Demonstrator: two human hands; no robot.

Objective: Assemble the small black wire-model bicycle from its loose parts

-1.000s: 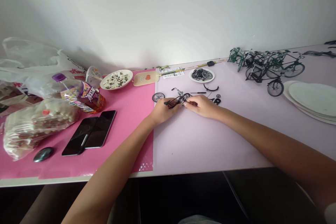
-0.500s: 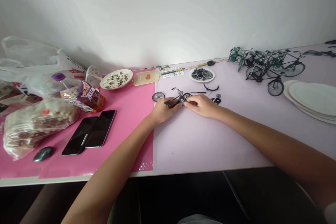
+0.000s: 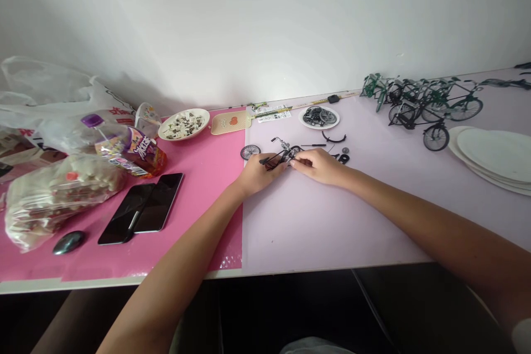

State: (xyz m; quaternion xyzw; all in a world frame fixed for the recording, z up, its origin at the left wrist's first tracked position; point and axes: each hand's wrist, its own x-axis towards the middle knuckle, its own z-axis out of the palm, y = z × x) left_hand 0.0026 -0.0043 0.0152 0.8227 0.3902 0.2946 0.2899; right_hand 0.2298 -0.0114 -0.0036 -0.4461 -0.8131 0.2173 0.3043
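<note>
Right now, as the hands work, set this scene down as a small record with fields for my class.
left hand: holds a small model bicycle
right hand: fingertips together at the bicycle's wheel; any small part pinched is hidden
loose wheel: on the table, beyond the left hand
white plate: holds black wheels
other model bicycles: grouped toward the right, green and black
stacked plates: far right
phones: two, overlapping, on the pink surface
bottle: purple cap, leaning over
</note>
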